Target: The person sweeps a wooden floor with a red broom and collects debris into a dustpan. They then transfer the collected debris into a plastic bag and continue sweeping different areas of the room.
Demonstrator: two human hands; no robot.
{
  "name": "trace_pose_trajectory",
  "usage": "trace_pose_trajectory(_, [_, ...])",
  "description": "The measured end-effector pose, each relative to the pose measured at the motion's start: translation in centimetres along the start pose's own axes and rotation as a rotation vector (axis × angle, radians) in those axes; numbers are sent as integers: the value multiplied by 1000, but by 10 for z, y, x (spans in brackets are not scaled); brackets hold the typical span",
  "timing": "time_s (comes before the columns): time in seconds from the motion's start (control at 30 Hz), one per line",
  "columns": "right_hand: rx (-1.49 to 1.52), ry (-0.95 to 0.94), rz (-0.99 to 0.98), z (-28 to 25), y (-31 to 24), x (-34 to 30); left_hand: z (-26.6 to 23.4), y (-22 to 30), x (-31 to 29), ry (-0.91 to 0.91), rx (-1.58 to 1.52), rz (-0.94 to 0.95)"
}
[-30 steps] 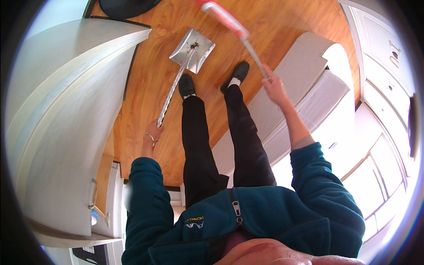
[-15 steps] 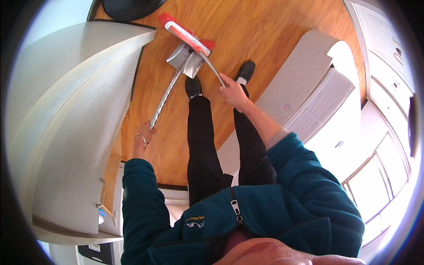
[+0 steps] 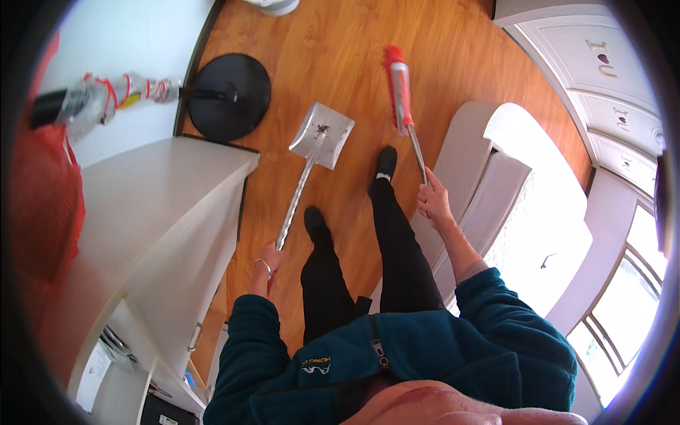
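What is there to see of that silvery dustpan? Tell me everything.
The dustpan looks metallic: a shiny, squarish scoop with raised sides, and a long, straight, crinkly-looking silver handle. Small dark debris lies in the scoop. The left hand grips the handle's near end, and the scoop points ahead over the wooden floor; whether it touches down is unclear.

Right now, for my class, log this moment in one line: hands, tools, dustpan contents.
left hand: holds silver dustpan | right hand: holds red broom | debris: dark, on dustpan | broom: apart from dustpan
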State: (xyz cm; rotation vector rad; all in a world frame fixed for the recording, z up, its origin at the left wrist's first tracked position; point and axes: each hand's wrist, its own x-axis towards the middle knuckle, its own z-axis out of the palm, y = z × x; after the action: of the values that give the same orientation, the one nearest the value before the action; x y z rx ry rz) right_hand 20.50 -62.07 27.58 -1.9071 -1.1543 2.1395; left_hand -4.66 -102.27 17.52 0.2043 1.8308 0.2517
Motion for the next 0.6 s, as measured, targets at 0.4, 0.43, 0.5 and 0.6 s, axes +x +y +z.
trace_pose_trajectory(0.4, [681,29,249,-150,-66,30,18,311,23,-134,-360,176])
trace_pose_trajectory(0.43, [654,10,231,-158,-68,34,15,339,33,-174,-408,206])
trace_pose_trajectory(0.5, [587,-20,210,-166,-68,43,3,389,60,-248,-487,245])
trace_pose_trajectory(0.6, [533,15,279,-174,-67,54,-3,463,99,-350,-567,353])
